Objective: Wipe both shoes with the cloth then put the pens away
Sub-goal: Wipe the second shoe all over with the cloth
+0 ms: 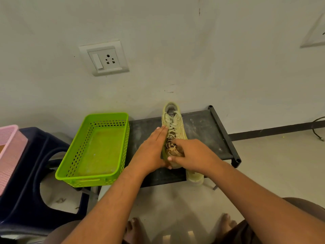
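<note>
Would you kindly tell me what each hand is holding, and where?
The right hand grips the bunched cloth, pressing it onto the shoe near the toe; the left hand rests straight-fingered against its side.

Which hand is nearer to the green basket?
Left. The left hand lies flat against the shoe, on its side facing the green basket; the right hand holds the cloth on the shoe, farther away.
</note>
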